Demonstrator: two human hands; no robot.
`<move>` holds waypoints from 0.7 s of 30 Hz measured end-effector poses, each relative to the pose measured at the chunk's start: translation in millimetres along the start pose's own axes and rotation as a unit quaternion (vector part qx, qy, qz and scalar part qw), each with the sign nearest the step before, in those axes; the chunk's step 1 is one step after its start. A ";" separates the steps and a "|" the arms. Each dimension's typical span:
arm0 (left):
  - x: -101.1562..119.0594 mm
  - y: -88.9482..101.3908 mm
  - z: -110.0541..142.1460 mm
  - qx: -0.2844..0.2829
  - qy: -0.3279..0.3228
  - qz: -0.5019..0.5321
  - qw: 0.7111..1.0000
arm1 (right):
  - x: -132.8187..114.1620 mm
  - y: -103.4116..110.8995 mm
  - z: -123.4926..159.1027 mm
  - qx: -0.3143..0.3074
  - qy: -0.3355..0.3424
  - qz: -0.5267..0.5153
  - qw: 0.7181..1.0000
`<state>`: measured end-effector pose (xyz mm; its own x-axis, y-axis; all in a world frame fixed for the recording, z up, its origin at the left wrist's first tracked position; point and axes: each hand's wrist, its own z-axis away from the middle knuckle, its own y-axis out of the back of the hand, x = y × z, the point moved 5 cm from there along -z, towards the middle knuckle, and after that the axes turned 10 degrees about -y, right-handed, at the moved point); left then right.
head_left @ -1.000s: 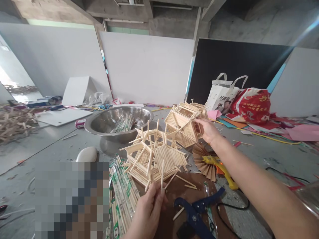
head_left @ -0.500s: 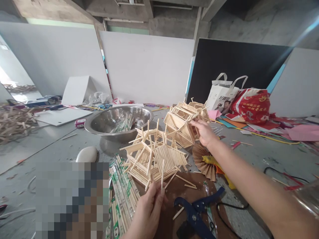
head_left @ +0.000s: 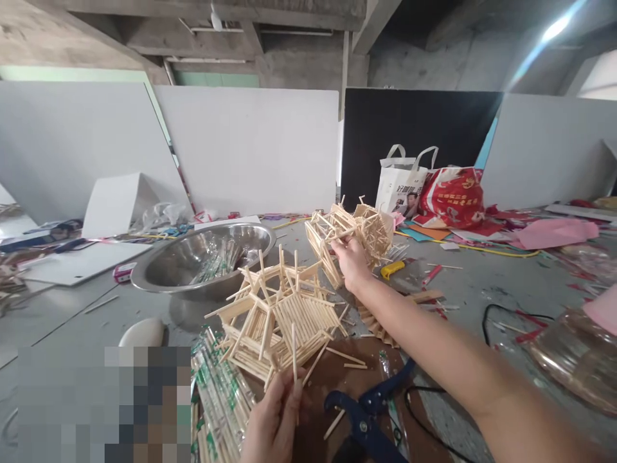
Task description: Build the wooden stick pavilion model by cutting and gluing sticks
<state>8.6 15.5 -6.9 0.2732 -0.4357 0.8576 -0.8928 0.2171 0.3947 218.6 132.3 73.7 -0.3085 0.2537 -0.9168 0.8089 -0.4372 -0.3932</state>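
Observation:
My left hand [head_left: 277, 415] pinches a thin wooden chopstick [head_left: 294, 354] that points upward. Just beyond it sits a many-sided structure of chopsticks [head_left: 308, 312], with slatted panels and stick ends jutting up. My right hand [head_left: 353, 260] reaches forward, its fingers closed on the edge of a second chopstick structure [head_left: 324, 241] farther back; its far parts overlap more stickwork [head_left: 378, 235]. Beside my left hand lie wrapped chopsticks [head_left: 224, 379] in clear and green film. A blue pair of cutters [head_left: 366, 418] rests on the brown board [head_left: 318, 421] to the right.
A steel basin [head_left: 149, 276] holding more wrapped sticks stands at the left. A white rounded object [head_left: 142, 333] lies before it. White [head_left: 400, 186] and red bags [head_left: 453, 196] stand at the back right. A yellow tool [head_left: 393, 269] and a black cable [head_left: 486, 321] lie beyond my right arm.
The view has swung right and tilted up. The rear structure appears turned slightly in my right hand, with a yellow tool now showing beside it. My left hand keeps its chopstick.

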 end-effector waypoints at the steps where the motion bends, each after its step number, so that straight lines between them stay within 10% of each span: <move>1: 0.0 0.4 0.0 0.001 0.000 -0.001 1.000 | 0.5 -0.1 0.2 0.000 0.002 -0.003 1.000; 21: -3.6 -0.8 0.9 -0.011 -0.010 -0.012 1.000 | 0.0 2.0 5.5 -0.009 -0.012 -0.006 1.000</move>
<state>8.0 16.1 -10.6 0.2870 -0.4591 0.8408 -0.8779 0.2250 0.4226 217.4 126.7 72.5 -0.3290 0.2380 -0.9138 0.8138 -0.4194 -0.4022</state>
